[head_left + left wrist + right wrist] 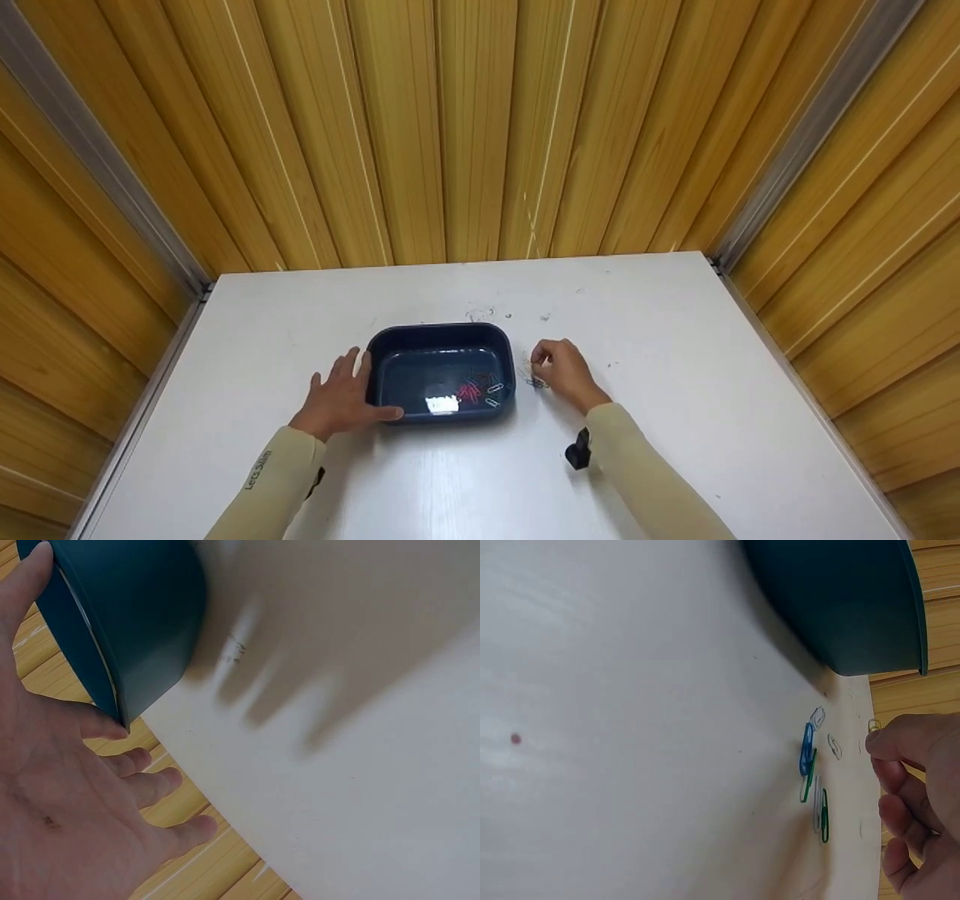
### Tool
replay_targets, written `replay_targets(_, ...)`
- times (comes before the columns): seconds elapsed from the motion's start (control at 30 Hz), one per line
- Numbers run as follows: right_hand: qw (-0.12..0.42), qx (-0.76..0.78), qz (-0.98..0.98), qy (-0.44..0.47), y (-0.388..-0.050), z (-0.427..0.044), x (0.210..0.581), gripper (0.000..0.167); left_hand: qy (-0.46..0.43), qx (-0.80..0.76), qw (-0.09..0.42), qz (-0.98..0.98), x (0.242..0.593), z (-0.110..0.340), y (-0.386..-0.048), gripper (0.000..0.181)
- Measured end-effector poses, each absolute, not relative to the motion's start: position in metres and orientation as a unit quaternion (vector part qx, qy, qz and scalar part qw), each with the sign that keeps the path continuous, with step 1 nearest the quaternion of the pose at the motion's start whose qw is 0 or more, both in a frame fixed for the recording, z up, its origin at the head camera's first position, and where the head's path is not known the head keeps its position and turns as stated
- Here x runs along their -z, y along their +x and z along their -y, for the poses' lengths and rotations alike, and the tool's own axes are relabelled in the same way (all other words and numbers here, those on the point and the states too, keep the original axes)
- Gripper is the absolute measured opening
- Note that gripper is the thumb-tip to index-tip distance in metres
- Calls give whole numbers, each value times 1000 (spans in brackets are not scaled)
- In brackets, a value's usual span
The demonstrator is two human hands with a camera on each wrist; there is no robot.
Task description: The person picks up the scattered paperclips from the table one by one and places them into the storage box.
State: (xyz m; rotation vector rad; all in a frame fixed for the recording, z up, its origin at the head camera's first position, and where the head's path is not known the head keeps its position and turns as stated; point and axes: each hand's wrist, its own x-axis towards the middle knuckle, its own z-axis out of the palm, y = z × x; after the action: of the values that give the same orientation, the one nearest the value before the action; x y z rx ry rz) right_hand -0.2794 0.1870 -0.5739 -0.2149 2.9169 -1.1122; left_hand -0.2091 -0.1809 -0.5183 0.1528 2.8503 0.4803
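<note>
Dark blue bin (442,417) sits on the white table (637,315). Contents are at its right end, my side: pink paperclips (469,391) bunched together, white paperclips (494,388) just right of them, plus some darker ones too small to count.

My left hand (339,403): fingers spread, not clenched, thumb and index touching the bin's rim at its left end.

My right hand (564,373): thumb and index pinch a yellow paperclip (874,724), other fingers loosely bent. It's outside the bin, near the right wall.

Loose on the table by that hand, in a rough line: blue paperclip (806,752), green paperclips (825,817), pale paperclips (835,747).
</note>
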Motion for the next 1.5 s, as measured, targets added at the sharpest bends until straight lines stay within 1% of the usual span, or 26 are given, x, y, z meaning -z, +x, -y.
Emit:
replay_targets(0.3,-37,358,-928,-97,-278,-183,563,15,52,-159,134,-977,518,181,-210,122)
replay_targets(0.7,-72,390,-908,-135,-275,-164,543,14,46,-159,139,-976,514,180,-210,121)
replay_targets(1.1,-58,402,-901,-154,-276,-144,539,13,38,-166,139,-976,514,179,-208,121)
replay_targets(1.37,-23,401,-901,-165,-276,-132,538,10,38,-168,141,-975,514,179,-208,120)
replay_targets(1.5,-13,384,-907,-175,-276,-130,538,5,36,-169,140,-975,514,178,-209,120)
